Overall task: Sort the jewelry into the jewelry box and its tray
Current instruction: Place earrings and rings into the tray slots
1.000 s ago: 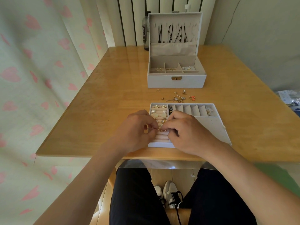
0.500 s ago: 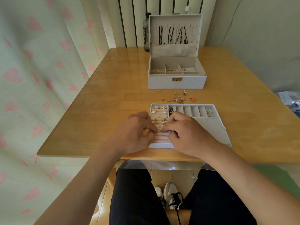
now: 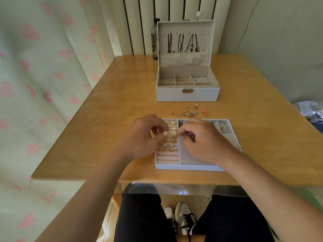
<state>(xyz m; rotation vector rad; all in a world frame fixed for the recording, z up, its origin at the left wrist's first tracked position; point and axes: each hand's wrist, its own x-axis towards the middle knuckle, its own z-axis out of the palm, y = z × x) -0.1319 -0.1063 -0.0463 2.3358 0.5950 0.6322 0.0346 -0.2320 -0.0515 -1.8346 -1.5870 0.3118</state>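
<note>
Small gold and pearly earrings (image 3: 172, 145) sit in the pink ring rolls (image 3: 167, 157) of the white tray (image 3: 192, 167). More loose earrings (image 3: 189, 112) lie between it and the open jewelry box (image 3: 187, 96), which holds rings and necklaces (image 3: 181, 43). The left hand (image 3: 143, 137) and right hand (image 3: 204, 142) curl their fingertips together above the rolls; I cannot tell whether they pinch anything.
</note>
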